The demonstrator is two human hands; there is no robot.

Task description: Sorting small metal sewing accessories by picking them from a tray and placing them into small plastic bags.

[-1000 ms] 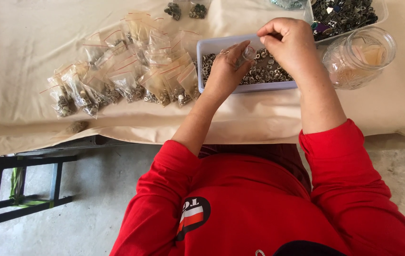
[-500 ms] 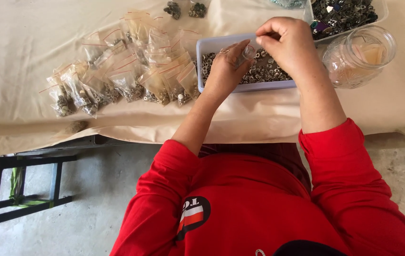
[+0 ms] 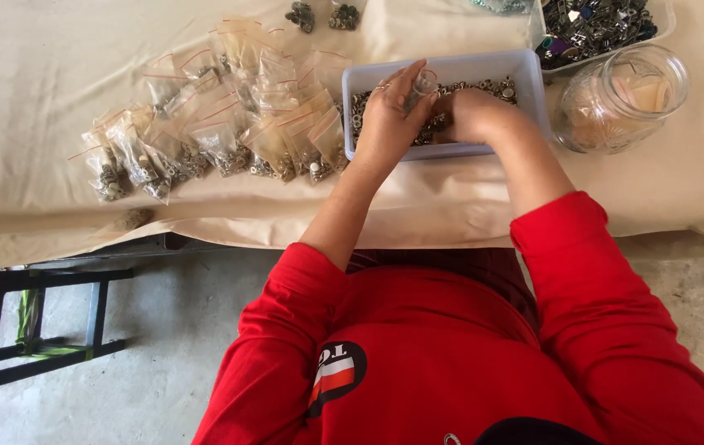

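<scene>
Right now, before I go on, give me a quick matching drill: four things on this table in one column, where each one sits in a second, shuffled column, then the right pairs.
Things:
1. small clear bag
2. glass jar
3. filled bags
4. right hand

Places:
A. spread on the cloth, left of the pale tray
B. down in the tray among the small metal parts
C. held in the left hand over the tray
D. lying on its side, right of the tray

Pairs: 1-C, 2-D, 3-A, 4-B
</scene>
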